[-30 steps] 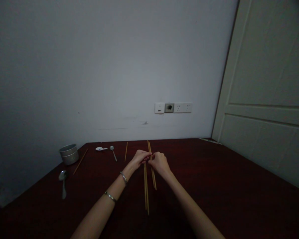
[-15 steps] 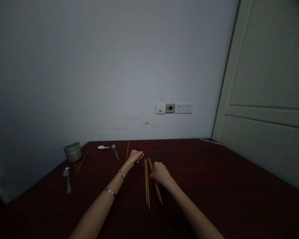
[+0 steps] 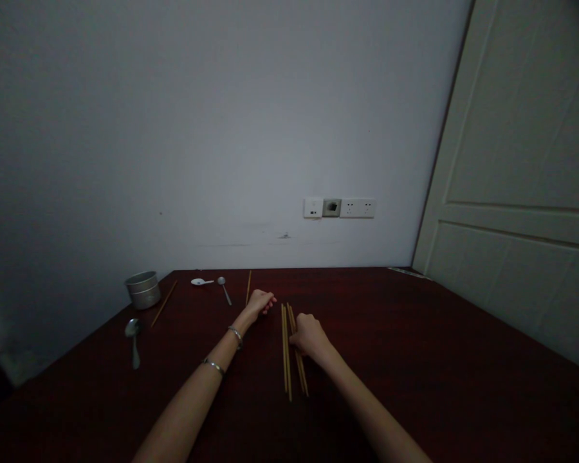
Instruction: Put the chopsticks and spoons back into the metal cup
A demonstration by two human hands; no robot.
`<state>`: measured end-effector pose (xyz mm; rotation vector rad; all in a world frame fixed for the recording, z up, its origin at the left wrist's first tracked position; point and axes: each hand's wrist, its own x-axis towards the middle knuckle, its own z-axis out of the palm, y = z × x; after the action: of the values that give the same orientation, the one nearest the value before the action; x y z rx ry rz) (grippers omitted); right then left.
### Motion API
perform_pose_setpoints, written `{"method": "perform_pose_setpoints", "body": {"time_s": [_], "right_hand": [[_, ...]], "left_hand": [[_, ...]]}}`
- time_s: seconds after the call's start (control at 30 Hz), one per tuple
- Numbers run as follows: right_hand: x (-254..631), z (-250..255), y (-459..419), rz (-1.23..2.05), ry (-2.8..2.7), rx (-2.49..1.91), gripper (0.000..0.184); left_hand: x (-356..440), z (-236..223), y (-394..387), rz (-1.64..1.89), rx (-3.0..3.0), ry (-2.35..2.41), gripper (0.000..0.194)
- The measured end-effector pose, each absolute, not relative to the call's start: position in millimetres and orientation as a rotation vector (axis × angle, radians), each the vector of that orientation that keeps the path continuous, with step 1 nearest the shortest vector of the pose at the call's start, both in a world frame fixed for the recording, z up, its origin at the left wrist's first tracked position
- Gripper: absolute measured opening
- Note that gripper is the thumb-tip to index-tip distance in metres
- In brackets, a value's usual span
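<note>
The bench (image 3: 415,347) is dark red-brown with a smooth, faintly streaked face. Nearest on it are two pairs of slim, straight, yellowish sticks, apparently wooden. The left pair (image 3: 287,354) lies lengthwise, sticks close together, near ends uneven. Just beside it, the right pair (image 3: 300,372) slants slightly, its near ends towards the right. The right hand (image 3: 311,337) has its fingers closed on the right pair around its middle, palm down.

Risk, in my judgement: a loose pinch could let one round stick roll or cross the other. A sideways brush of the knuckles could push the left pair out of line, the gap being narrow. Dim light makes the tips harder to judge.

Two metal bangles (image 3: 214,366) circle the left forearm; the left hand (image 3: 260,302) has its fingers curled closed, with no object visible in them. Its wrist is near a single stick (image 3: 248,286), which a backward sweep could knock.

To the left lie a shiny metal spoon (image 3: 132,328), a brown stick (image 3: 165,303) and an upright, round, ribbed metal cup (image 3: 143,292). Farther off are a small spoon (image 3: 221,281) and a glossy white spoon (image 3: 200,281). Behind stands a scuffed, matt wall (image 3: 222,128) with a socket row (image 3: 357,208).
</note>
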<state>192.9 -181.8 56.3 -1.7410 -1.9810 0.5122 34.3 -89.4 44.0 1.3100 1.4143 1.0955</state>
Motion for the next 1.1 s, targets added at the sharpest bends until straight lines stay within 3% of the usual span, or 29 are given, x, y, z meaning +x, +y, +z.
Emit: {"method": "perform_pose_setpoints", "body": {"time_s": [0.3, 1.1], "right_hand": [[192.7, 57.0, -185.3, 0.379, -2.064, -1.807, 0.024], [193.2, 56.6, -185.4, 0.512, -2.054, -1.762, 0.021]], "left_hand": [[31.0, 38.2, -83.3, 1.016, 1.3, 1.48, 0.019], [28.8, 34.9, -84.3, 0.99, 1.331, 1.477, 0.018]]}}
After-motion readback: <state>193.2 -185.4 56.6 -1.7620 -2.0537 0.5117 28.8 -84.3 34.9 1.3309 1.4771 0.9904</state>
